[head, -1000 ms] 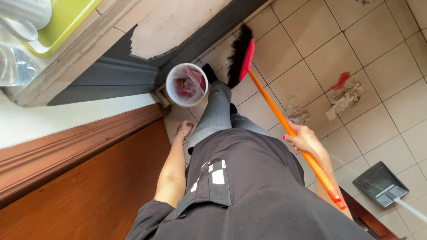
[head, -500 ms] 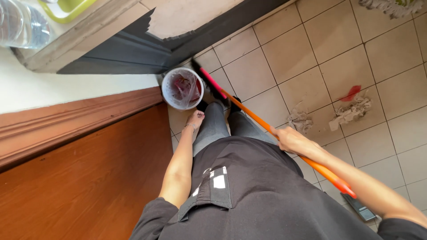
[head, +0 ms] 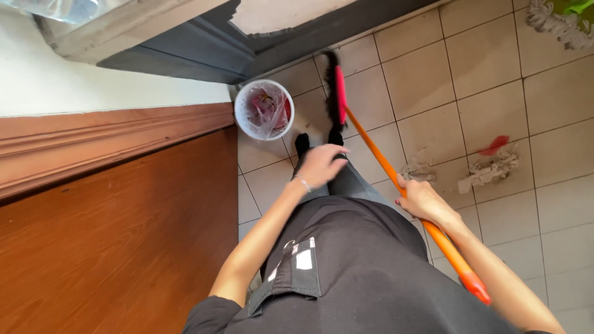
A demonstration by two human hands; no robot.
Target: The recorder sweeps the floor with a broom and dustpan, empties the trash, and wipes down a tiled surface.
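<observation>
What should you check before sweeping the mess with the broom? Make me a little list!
1. Broom held: ok. The right hand grips the orange broom handle.
2. Other hand: not ok. The left hand is off the handle, empty.
3. Bristles down: ok. The broom head rests on the floor tiles.
4. Mess found: ok. The torn paper scraps lie right of the handle.
5. Bin ready: ok. The lined white bin stands upright by the wall.
6. Dustpan: cannot tell, none in view.
</observation>
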